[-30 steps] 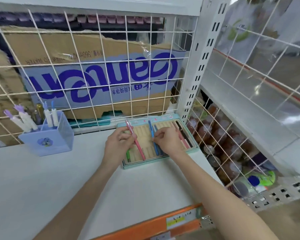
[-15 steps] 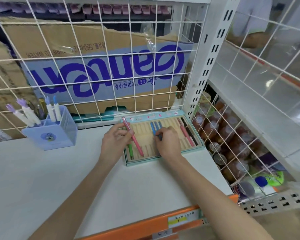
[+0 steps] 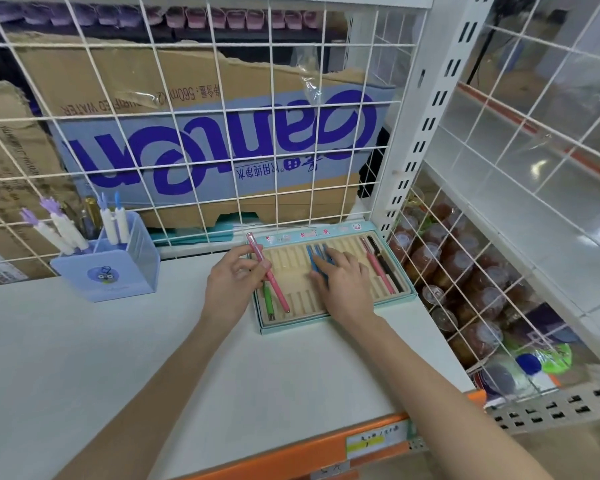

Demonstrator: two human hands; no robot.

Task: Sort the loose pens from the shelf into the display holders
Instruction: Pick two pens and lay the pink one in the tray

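A teal-rimmed display tray (image 3: 329,323) with beige slots lies at the back right of the white shelf. My left hand (image 3: 231,284) pinches a pink pen (image 3: 269,273) that slants across the tray's left end, above a green pen (image 3: 268,301) lying in a slot. My right hand (image 3: 345,284) rests on the tray's middle, its fingers pressing on blue pens (image 3: 315,256) lying in the slots. Another pink pen (image 3: 376,268) and a black pen (image 3: 385,265) lie in the right slots. A lilac pen cup (image 3: 113,271) at the left holds several white pens (image 3: 113,221).
A white wire grid (image 3: 222,112) backs the shelf, with a cardboard water carton (image 3: 222,147) behind it. A white upright post (image 3: 416,109) stands right of the tray. Beyond a wire side panel lie jars and bottles (image 3: 465,271). The shelf's orange front edge (image 3: 291,455) carries a label.
My right hand has pushed the blue pens down into the middle slots. My left hand keeps its hold on the pink pen. The view has shifted slightly.
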